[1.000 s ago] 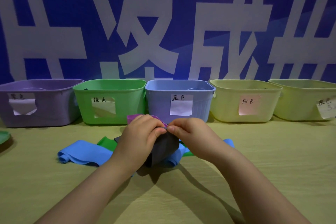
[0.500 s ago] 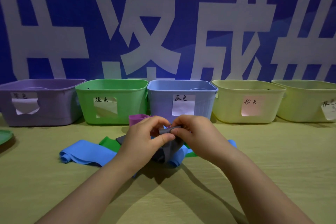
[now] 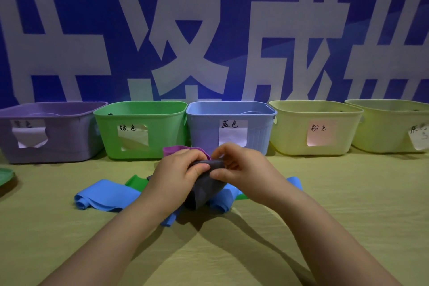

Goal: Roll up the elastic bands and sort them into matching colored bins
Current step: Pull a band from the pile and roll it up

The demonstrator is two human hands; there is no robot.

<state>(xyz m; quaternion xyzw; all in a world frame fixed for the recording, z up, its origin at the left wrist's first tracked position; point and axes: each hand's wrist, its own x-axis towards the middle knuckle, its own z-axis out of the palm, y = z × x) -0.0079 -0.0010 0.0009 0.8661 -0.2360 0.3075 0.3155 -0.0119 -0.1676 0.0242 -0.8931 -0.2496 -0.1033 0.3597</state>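
Frame centre: your left hand (image 3: 176, 169) and right hand (image 3: 241, 169) both pinch the grey band (image 3: 204, 187), its top edge rolled, above the blue band (image 3: 104, 195).

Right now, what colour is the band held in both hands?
Dark grey. The band shows best in the head view.

Bare left hand (image 3: 177, 173) and right hand (image 3: 243, 169), bare forearms (image 3: 111, 239)

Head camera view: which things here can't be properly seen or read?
Head view:
- Contents of the green bin and its neighbours, behind their walls.
- Far-right label, cut by the right edge.
- Purple band, mostly behind the left hand.
- Green object, cut by the left edge.
- Top of the grey band, partly under right hand fingers.
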